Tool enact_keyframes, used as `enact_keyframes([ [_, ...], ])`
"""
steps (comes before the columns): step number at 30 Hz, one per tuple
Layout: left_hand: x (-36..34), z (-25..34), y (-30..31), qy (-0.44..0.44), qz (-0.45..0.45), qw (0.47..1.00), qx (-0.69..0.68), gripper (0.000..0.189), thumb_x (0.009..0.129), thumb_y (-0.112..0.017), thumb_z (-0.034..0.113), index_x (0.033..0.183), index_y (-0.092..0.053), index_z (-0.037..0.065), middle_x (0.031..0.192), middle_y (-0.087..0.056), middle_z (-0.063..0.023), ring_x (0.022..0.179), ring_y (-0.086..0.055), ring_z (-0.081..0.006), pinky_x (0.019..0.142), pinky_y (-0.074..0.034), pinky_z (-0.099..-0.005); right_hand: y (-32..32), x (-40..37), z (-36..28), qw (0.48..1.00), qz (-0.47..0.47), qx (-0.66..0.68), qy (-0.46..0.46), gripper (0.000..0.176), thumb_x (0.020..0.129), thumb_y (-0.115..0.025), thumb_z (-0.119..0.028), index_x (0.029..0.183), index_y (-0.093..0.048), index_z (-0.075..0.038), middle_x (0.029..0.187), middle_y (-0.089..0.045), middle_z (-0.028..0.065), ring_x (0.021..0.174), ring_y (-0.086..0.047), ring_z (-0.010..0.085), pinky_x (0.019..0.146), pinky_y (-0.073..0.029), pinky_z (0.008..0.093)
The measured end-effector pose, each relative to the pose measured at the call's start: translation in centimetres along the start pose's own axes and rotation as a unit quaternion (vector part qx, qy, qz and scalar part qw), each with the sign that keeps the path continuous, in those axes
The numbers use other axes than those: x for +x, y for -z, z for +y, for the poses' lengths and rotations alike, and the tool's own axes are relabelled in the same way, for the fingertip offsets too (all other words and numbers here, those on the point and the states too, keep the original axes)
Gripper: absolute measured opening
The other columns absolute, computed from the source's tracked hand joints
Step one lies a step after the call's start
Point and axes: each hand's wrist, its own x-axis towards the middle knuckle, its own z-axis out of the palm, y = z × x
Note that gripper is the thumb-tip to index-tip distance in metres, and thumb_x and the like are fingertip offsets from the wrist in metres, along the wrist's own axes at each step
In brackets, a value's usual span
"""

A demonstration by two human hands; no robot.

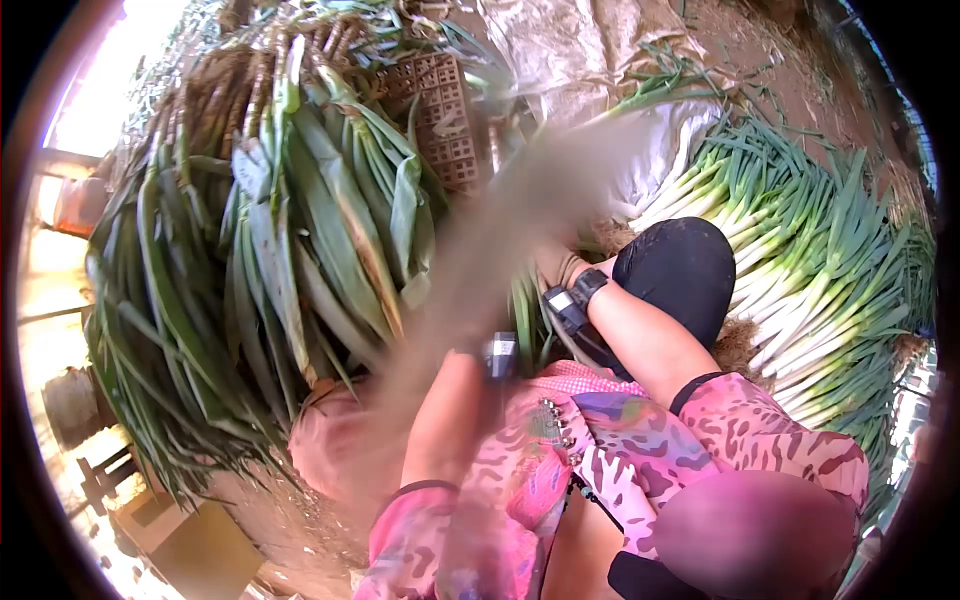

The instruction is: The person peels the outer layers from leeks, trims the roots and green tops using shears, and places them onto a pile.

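Note:
A broad brown-grey blur crosses the middle of the head view and covers much of the hands. My left hand (468, 343) is almost lost in it, just beyond a wrist device (501, 354); its fingers cannot be made out. My right hand (556, 264) shows in part beside the black knee (680, 275), its fingers smeared, and what it holds is unclear. Some green leaves (526, 308) lie between the two wrists. To the left is a large heap of long leafy stalks (330, 220), their roots toward the top.
Cleaned green onions (790, 270) with white stems lie in a thick row at the right. A brown plastic crate (437, 110) is behind the leafy heap. Pale sheeting (570, 50) covers ground at the top. A cardboard box (195, 545) stands at the lower left.

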Motion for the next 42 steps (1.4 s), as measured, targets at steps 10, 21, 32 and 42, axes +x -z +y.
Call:
enact_keyframes([
  [10,-12.9,7.1,-3.3,-0.155,-0.064,0.986,-0.001,0.031,0.099,-0.066,0.021,0.124,-0.062,0.002,0.104,-0.070,-0.0069,0.085,-0.069,-0.0148,0.073,-0.058,-0.0271,-3.7,-10.2,-11.5,0.834,-0.078,-0.508,0.201,0.069,0.095,-0.053,-0.069,0.093,-0.069,-0.002,0.073,-0.063,0.0044,0.063,-0.055,0.0129,0.060,-0.046,0.0304],
  [21,-22.4,17.3,-0.8,-0.376,0.049,0.910,0.169,0.032,0.091,-0.072,0.016,0.117,-0.065,0.000,0.099,-0.070,-0.0053,0.083,-0.066,-0.0122,0.072,-0.055,-0.0256,-6.3,-17.5,-11.4,0.864,0.095,-0.396,0.296,0.059,0.099,-0.055,-0.058,0.101,-0.062,0.001,0.080,-0.068,0.0076,0.068,-0.066,0.0195,0.064,-0.052,0.0338],
  [32,-45.3,30.8,4.8,-0.652,0.219,0.645,0.333,0.028,0.097,-0.057,0.008,0.123,-0.066,0.005,0.119,-0.066,-0.0070,0.100,-0.064,-0.0157,0.077,-0.052,-0.0271,-9.2,-14.5,-11.7,0.975,-0.053,-0.205,-0.066,0.043,0.099,-0.060,-0.040,0.105,-0.063,0.003,0.086,-0.067,0.0099,0.083,-0.070,0.0175,0.064,-0.058,0.0280],
  [42,-59.9,26.9,3.4,-0.405,0.371,0.685,0.478,0.050,0.097,-0.063,0.021,0.144,-0.053,0.006,0.118,-0.066,-0.0089,0.095,-0.067,-0.0158,0.077,-0.055,-0.0298,-12.4,-13.7,-10.1,0.848,0.043,-0.493,0.191,0.040,0.091,-0.065,-0.019,0.126,-0.056,-0.003,0.101,-0.068,0.0216,0.086,-0.071,0.0349,0.075,-0.056,0.0440],
])
